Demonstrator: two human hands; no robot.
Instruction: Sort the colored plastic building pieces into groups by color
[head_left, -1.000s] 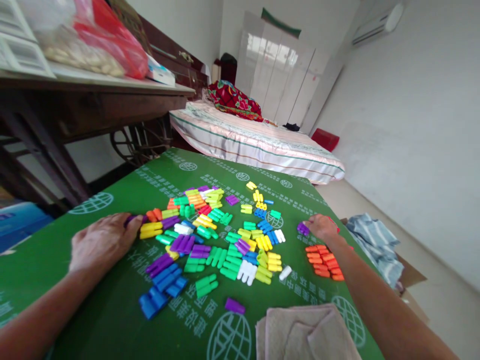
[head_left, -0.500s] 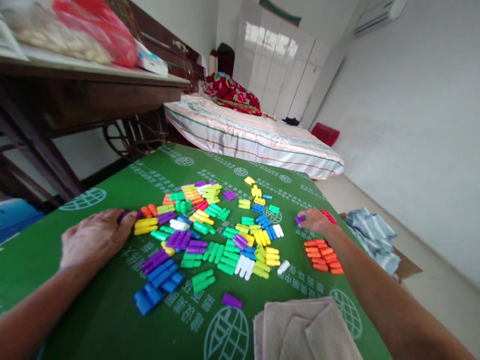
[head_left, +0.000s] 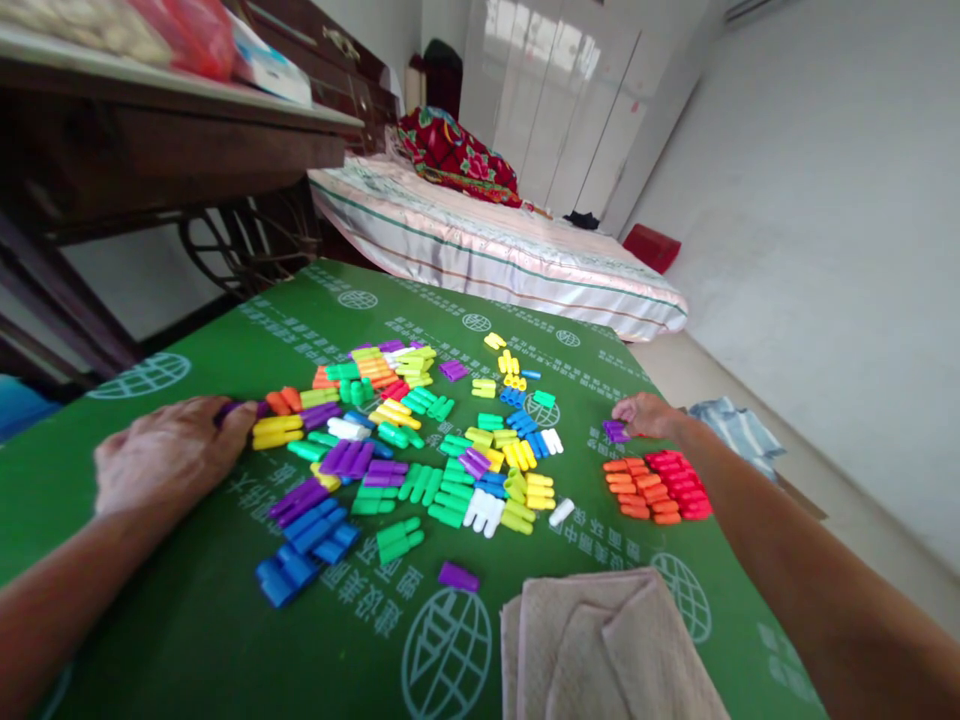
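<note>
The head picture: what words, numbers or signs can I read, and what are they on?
"建设美丽": printed on the green table.
Globe signs: on the table; letters inside unclear.
Other writing there: too small, slanted or blurred.
No numbers I can read.

This was a bedroom in a home: beyond the far edge of the green table [head_left: 337, 650] stood a bed [head_left: 480, 250] with a pale, striped cover and a red floral blanket [head_left: 472, 165] heaped on top. A tall wardrobe [head_left: 555, 120] with glossy, pale doors rose behind it, while a dark wooden side table [head_left: 187, 145], carrying a red plastic bag [head_left: 201, 38], stood off the green table's left edge.
</note>
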